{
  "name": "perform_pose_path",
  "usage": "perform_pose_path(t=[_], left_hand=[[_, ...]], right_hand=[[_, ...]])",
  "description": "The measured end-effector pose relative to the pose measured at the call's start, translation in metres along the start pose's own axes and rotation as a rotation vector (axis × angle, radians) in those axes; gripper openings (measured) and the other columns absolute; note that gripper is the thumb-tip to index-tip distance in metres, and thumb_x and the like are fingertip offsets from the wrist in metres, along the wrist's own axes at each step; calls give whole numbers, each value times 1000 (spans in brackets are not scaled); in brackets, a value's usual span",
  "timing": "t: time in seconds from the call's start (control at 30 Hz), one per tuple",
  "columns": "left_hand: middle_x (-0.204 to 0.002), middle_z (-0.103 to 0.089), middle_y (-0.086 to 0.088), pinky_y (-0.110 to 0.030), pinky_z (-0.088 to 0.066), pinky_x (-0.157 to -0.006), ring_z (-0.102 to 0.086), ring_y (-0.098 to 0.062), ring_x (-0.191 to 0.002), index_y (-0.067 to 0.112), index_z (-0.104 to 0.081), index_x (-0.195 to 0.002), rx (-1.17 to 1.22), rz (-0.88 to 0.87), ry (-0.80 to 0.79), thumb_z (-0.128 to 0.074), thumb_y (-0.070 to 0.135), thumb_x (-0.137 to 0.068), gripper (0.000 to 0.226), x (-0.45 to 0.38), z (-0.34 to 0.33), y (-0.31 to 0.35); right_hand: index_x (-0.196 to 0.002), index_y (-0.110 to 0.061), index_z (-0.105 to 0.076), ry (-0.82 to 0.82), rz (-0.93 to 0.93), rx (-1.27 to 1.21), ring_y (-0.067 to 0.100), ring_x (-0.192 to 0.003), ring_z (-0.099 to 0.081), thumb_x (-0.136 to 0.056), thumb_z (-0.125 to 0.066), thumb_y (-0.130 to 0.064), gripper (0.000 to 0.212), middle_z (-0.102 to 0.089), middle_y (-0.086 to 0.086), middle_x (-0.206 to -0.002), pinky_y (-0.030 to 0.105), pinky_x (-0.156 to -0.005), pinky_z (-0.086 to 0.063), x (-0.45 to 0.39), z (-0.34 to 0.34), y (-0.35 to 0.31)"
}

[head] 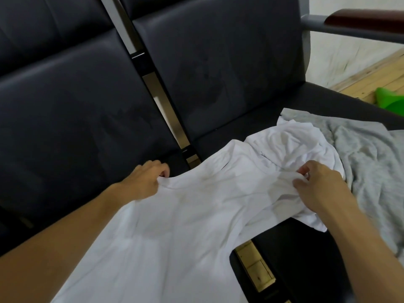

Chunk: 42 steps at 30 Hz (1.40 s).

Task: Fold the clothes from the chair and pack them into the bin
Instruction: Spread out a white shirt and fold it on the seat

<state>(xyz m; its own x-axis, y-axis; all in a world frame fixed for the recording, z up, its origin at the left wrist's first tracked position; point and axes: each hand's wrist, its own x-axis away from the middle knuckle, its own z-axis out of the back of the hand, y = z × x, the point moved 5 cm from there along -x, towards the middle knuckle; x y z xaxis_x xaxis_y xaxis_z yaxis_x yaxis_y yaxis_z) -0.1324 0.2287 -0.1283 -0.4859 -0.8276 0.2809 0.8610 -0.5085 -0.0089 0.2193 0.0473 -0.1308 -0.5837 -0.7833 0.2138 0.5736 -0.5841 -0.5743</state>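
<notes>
Fingers of the left hand (146, 179) curl round an edge of the white T-shirt (185, 215) at centre frame, while the right hand (321, 189) pinches bunched fabric of the same shirt to the right. The shirt spreads over the dark chair seat (301, 248) toward the lower left. A grey garment (367, 167) lies just beside it at right, and something green (389, 101) sits on the wooden floor (371, 79) in the upper right.

No words, numbers or signs to read anywhere. Nothing written on the white cloth shirt (192, 215) or the black padded chair (207, 68).
</notes>
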Motion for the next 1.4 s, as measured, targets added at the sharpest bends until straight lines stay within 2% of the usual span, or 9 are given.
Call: perform_pose_path(t=[0.1, 0.2, 0.3, 0.43, 0.57, 0.8, 1.03, 1.23, 1.4], left_hand=[[-113, -54, 5, -41, -46, -97, -52, -18, -107, 29, -55, -113, 295, -59, 137, -61, 31, -94, 20, -26, -1, 48], [-123, -50, 5, -33, -46, -98, -51, -14, -113, 29, -45, -135, 644, -73, 136, -70, 48, -85, 59, -54, 6, 108], [-117, -52, 4, -38, -48, -97, -53, -16, -107, 27, -50, -129, 611, -99, 181, -74, 51, -81, 59, -82, 20, 155], [-115, -57, -4, -32, -52, -80, -61, -20, -97, 23, -54, -113, 749, 97, 108, -75, 38, -84, 40, -111, 14, 171], [-96, -62, -6, -23, -47, -62, -60, -18, -79, 24, -60, -87, 968, 147, 328, -70, 15, -86, 13, -123, 31, 163], [-96, -58, -7, -31, -54, -78, -58, -18, -83, 21, -67, -113, 613, -126, 32, -67, 20, -92, 22, -134, 31, 162], [-103, -60, -2, -36, -54, -81, -58, -23, -94, 20, -59, -91, 251, -284, 172, -60, 15, -95, 6, -115, 61, 158], [-90, -60, 0, -28, -48, -69, -56, -13, -80, 11, -63, -86, 211, -395, 220, -61, -2, -87, 14, -57, 107, 112], [-86, -55, 4, -19, -41, -67, -51, -7, -78, 15, -60, -80, 99, -342, 160, -61, -9, -79, 24, 25, 116, 37]], right_hand=[[-110, -14, -59, -3, -2, -5, 26, -83, -53, -94, -59, -21, 18, -59, 7, -97, 35, -71, -47, -1, 0, 1], [-107, -7, -62, -17, -28, -19, 28, -81, -55, -92, -65, -20, 20, -58, 10, -92, 31, -65, -42, -5, 1, 4], [-102, -7, -63, -28, -70, -44, 32, -79, -62, -89, -69, -22, 21, -64, 14, -90, 31, -59, -43, -7, 1, 8], [-99, -11, -62, -13, -61, -46, 32, -81, -64, -90, -68, -24, 17, -64, 13, -93, 33, -66, -48, -9, 0, 9], [-100, -13, -61, -3, -44, -23, 29, -81, -61, -91, -65, -26, 16, -62, 13, -96, 31, -65, -44, -10, -1, 12], [-92, -8, -62, 4, -47, -52, 28, -73, -61, -91, -67, -26, 18, -64, 11, -79, 28, -54, -38, -10, 0, 9], [-91, -12, -63, 27, 10, -61, 21, -73, -58, -91, -68, -27, 16, -63, 6, -84, 29, -61, -43, -3, 12, -4], [-84, -11, -68, -511, 118, -769, 11, -66, -59, -81, -80, -23, 17, -64, 2, -73, 17, -62, -54, 34, 21, -64], [-89, -9, -71, -874, 342, -772, 24, -80, -65, -80, -79, -24, 19, -69, 16, -85, 34, -79, -60, 90, -4, -123]])
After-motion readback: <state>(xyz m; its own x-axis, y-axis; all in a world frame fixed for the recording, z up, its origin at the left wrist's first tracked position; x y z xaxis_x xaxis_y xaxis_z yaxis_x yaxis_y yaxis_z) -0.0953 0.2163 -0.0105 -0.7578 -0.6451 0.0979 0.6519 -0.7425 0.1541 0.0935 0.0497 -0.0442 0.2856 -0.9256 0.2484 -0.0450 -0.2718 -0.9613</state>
